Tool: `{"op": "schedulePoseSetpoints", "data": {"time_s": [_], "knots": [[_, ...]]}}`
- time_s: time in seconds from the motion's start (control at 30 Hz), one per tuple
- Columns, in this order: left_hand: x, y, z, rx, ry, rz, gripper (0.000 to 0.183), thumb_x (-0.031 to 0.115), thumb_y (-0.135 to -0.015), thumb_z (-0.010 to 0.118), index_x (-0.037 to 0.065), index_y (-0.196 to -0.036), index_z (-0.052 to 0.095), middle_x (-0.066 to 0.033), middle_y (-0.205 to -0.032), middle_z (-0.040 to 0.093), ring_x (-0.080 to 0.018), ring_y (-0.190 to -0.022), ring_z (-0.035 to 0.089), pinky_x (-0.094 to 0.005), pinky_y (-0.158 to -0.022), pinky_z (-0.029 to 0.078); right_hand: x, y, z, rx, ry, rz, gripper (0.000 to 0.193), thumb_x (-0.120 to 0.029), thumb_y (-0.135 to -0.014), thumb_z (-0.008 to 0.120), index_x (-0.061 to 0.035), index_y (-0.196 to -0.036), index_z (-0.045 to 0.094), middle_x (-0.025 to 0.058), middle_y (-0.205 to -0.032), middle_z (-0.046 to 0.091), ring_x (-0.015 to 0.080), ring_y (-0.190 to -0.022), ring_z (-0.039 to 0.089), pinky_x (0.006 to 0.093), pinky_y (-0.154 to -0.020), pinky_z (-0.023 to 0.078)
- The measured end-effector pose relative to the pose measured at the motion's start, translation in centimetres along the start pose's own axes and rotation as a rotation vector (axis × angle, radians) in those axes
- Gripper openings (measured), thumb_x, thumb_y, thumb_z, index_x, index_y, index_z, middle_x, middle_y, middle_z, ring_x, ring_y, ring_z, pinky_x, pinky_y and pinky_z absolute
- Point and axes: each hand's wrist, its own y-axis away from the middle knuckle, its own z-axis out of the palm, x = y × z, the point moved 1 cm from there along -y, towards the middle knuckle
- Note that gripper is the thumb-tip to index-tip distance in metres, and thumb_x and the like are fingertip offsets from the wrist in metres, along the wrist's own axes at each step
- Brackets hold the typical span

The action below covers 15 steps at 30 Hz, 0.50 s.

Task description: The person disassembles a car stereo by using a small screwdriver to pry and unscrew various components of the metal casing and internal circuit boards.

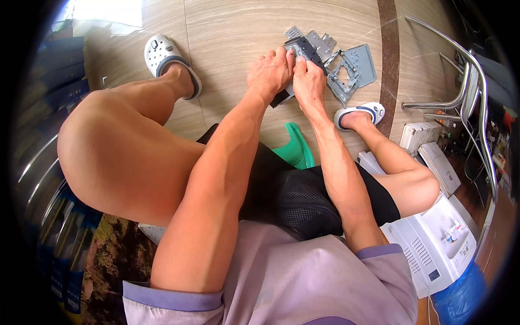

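My left hand and my right hand are side by side over the floor, both with fingers curled closed on a black-and-grey device part. Its dark lower corner shows below my left hand. The fingers cover its middle, so its exact kind and what the fingertips do are hidden. Right of my right hand lies a grey plastic frame with cut-outs. A flat blue-grey panel with a toothed edge adjoins it. Just beyond the held part are perforated metal plates.
My feet, in white clogs, stand either side of the parts on the tiled floor. Something green and curved is between my legs. A tubular metal chair, a white box and a white water dispenser are at right.
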Motion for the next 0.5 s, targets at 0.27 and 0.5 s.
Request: {"op": "schedulePoseSetpoints", "data": {"time_s": [0.27, 0.5], "knots": [[-0.16, 0.16, -0.19, 0.005, -0.026, 0.009, 0.044, 0.047, -0.108, 0.037, 0.009, -0.111, 0.059, -0.0224, -0.106, 0.071, -0.0456, -0.1, 0.068, -0.0563, -0.086, 0.052, -0.79, 0.45, 0.16, 0.031, -0.006, 0.034, 0.046, -0.033, -0.104, 0.05, 0.0059, -0.089, 0.069, 0.0311, -0.089, 0.069, 0.0499, -0.089, 0.066, 0.0563, -0.084, 0.049], [0.13, 0.13, -0.29, -0.026, -0.027, -0.007, 0.046, 0.049, -0.108, 0.035, 0.01, -0.112, 0.059, -0.0217, -0.109, 0.071, -0.0452, -0.101, 0.067, -0.0563, -0.087, 0.051, 0.11, 0.4, 0.96, 0.13, -0.003, -0.047, 0.045, -0.031, -0.103, 0.051, 0.0053, -0.083, 0.066, 0.0299, -0.086, 0.068, 0.0499, -0.086, 0.065, 0.0574, -0.081, 0.048]]}}
